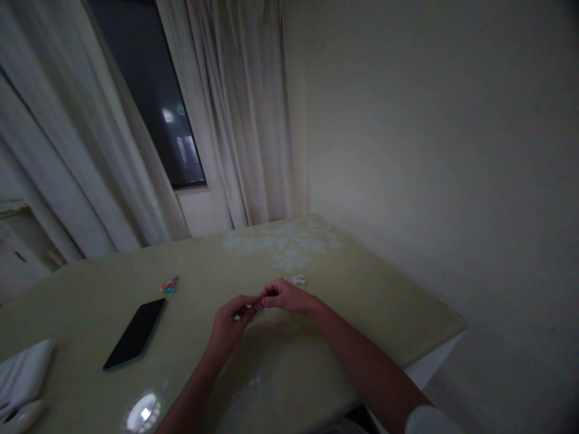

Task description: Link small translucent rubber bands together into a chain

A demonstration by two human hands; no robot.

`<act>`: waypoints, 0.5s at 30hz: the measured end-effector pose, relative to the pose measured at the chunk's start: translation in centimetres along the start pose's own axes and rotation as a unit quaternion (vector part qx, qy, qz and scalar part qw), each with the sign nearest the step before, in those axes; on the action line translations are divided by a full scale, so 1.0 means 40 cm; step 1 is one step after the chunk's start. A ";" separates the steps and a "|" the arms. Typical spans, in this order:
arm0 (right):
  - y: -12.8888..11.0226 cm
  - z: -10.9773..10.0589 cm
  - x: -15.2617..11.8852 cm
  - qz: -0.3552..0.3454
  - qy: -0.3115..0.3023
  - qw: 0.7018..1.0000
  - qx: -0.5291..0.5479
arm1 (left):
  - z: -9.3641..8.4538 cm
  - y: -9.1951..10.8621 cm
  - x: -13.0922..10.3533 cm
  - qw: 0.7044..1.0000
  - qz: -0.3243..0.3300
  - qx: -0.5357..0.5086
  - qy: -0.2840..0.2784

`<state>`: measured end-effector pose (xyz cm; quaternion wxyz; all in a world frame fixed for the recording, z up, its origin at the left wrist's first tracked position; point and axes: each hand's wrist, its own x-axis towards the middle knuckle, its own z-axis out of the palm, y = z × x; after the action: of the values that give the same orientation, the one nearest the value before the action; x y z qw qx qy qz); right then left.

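My left hand (230, 322) and my right hand (283, 295) meet above the table, fingertips pinched together on a small whitish-purple object (259, 304). Its shape is too small to make out, and the fingers cover part of it. Just beyond my right hand, a few small white pieces (298, 279) lie on the table. A small pile of brightly coloured pieces (169, 285) rests to the left of my hands.
A black phone or tablet (136, 333) lies on the table (353, 283) at the left. Near the front edge sits a round shiny item (143, 413). White items (25, 374) are at the far left. A wall (452, 150) borders the right, with curtains (244, 120) behind.
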<state>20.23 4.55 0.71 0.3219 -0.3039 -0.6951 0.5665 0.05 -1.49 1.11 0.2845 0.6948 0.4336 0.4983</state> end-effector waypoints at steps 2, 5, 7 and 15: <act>0.002 0.003 0.000 0.004 0.004 1.000 -0.008 | -0.003 -0.009 0.002 1.000 0.011 0.004 -0.002; -0.002 0.006 0.001 -0.004 0.001 1.000 0.000 | -0.010 -0.017 0.003 1.000 0.028 0.005 0.000; -0.007 0.002 0.001 -0.012 0.005 1.000 -0.001 | -0.014 -0.016 0.002 0.999 0.035 0.003 0.006; -0.004 -0.011 -0.013 0.054 -0.003 0.968 -0.245 | -0.023 -0.004 0.001 0.997 0.001 0.044 0.063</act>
<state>20.89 4.39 0.88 0.2042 -0.4093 -0.7961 0.3963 -0.88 -1.43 1.32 0.2252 0.6743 0.4717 0.5216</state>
